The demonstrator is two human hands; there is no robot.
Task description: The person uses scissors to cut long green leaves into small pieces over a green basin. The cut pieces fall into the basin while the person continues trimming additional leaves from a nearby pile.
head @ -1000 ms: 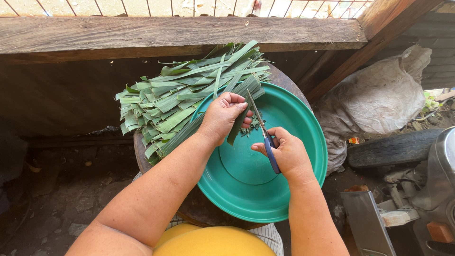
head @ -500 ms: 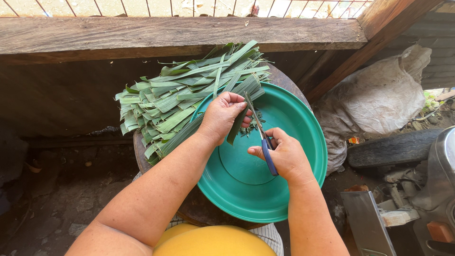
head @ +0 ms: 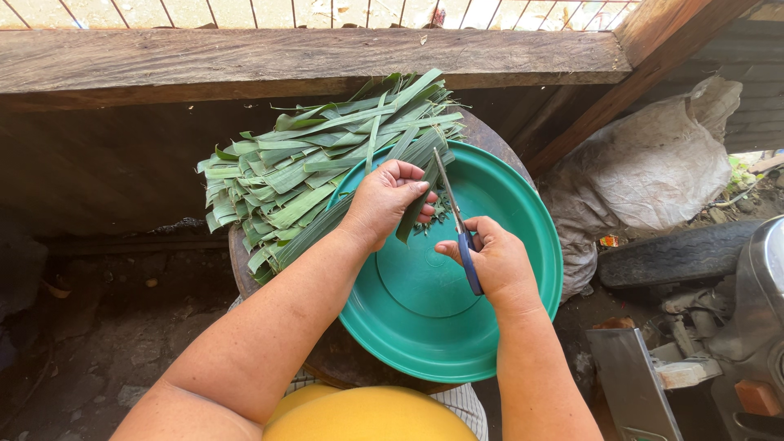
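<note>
Two hands over green basin (head: 490, 327) | left hand (head: 384, 202) fingers pinch a leaf strip (head: 416, 204) | right hand (head: 490, 261) grips blue-handled scissors (head: 461, 233), blades at strip | leaf pile (head: 318, 163) just behind

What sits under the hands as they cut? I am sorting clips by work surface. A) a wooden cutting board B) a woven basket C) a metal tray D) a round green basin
D: the right hand, working blue-handled scissors, and the left hand, holding a leaf strip, are both over the round green basin, with small green clippings lying inside it.
</note>
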